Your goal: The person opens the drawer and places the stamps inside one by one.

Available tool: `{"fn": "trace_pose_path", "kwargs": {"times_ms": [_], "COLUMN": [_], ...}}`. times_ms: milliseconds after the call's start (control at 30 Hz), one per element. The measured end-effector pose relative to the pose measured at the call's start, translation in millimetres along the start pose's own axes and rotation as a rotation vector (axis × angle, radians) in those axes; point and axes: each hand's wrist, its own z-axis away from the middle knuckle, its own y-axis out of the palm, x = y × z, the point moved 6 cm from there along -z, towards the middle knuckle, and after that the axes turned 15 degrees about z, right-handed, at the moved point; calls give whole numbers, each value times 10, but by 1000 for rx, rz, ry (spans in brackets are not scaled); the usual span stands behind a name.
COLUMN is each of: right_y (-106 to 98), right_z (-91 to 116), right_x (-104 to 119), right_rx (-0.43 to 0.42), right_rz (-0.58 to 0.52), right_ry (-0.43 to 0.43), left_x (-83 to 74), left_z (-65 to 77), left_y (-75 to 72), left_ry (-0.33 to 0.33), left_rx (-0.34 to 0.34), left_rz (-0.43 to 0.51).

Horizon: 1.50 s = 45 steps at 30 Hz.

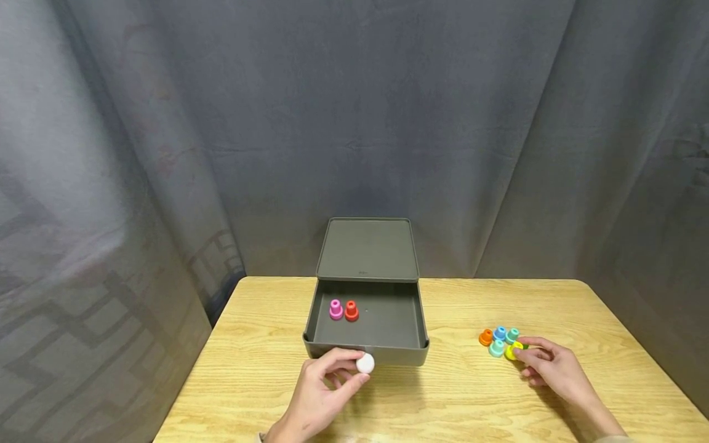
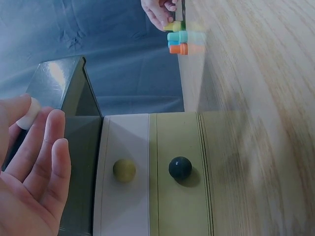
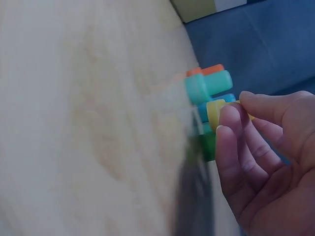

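My left hand [image 1: 322, 391] pinches the round white knob [image 1: 365, 363] on the front of a dark grey drawer [image 1: 388, 355], which is pulled out. Inside that drawer, a pink stepped peg [image 1: 336, 310] and a red one [image 1: 351, 311] stand upright side by side, left of the middle. At the right, my right hand [image 1: 556, 368] pinches a yellow peg [image 3: 213, 114] between thumb and fingers. Around it are an orange peg [image 1: 485, 337], a blue peg [image 1: 500, 333], two teal pegs [image 1: 496, 348] and a green peg [image 3: 208, 146], partly hidden by the hand.
Below the dark drawer, the left wrist view shows a white drawer [image 2: 123, 206] with an olive knob [image 2: 124, 170] and a green drawer [image 2: 177, 211] with a dark knob [image 2: 180, 168], both closed. The cabinet's flat top [image 1: 368, 246] stands before a grey curtain [image 1: 360, 123] on a wooden table [image 1: 249, 369].
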Motion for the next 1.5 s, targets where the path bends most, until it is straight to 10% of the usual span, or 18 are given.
{"fn": "trace_pose_path", "kwargs": {"times_ms": [700, 1500], "right_y": [-309, -206], "right_z": [5, 104], "right_x": [833, 2373], "right_rx": [64, 200], "right_rz": [79, 87], "right_ry": [-159, -421], "left_x": [17, -14], "left_z": [23, -4], "left_y": [-19, -14], "left_ry": [-25, 6], "left_rx": [-9, -5], "left_rz": [9, -2]}}
